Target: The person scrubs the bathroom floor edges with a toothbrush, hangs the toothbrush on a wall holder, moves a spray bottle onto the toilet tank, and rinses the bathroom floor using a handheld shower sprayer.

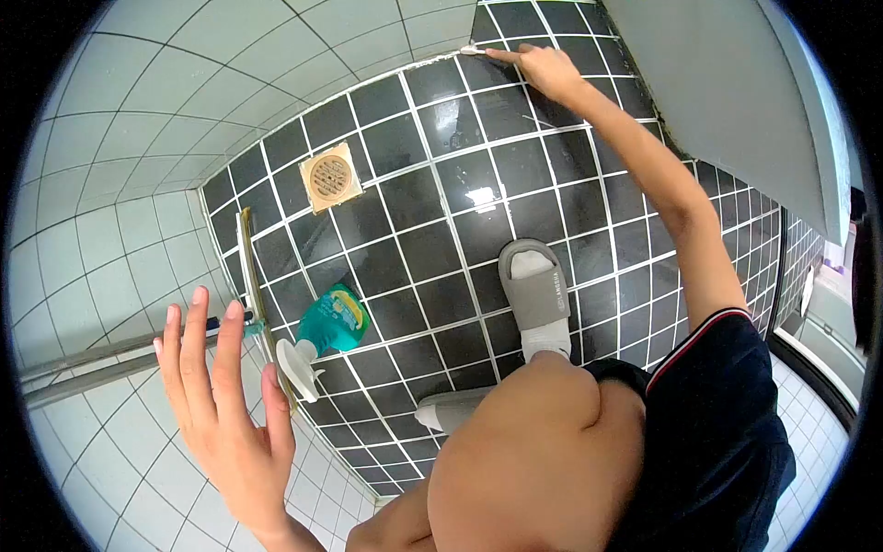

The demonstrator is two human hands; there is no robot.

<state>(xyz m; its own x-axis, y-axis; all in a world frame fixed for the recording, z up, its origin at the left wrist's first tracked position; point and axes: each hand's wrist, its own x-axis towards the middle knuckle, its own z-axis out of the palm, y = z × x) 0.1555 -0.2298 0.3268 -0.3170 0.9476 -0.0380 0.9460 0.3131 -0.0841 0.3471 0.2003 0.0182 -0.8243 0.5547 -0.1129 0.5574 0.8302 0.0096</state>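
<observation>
My left hand [225, 414] is raised with its fingers stretched and spread, palm bare, holding nothing. Just past its thumb is a teal spray bottle [333, 319] with a white trigger head [299, 368]. At the far side of the floor, my right hand [549, 72] reaches down to the seam where wall and floor meet. Its index finger points left along the seam and the other fingers are curled. A small white piece [471, 50] shows at that fingertip; what it is, and whether the curled fingers grip it, is too small to make out.
Dark floor tiles [414, 248] with white grout look wet in places. A beige floor drain [331, 178] lies near the pale tiled wall [276, 55]. Metal tubes [120, 357] stand at left, a grey panel [727, 83] at right. My slippered foot [535, 293] is below.
</observation>
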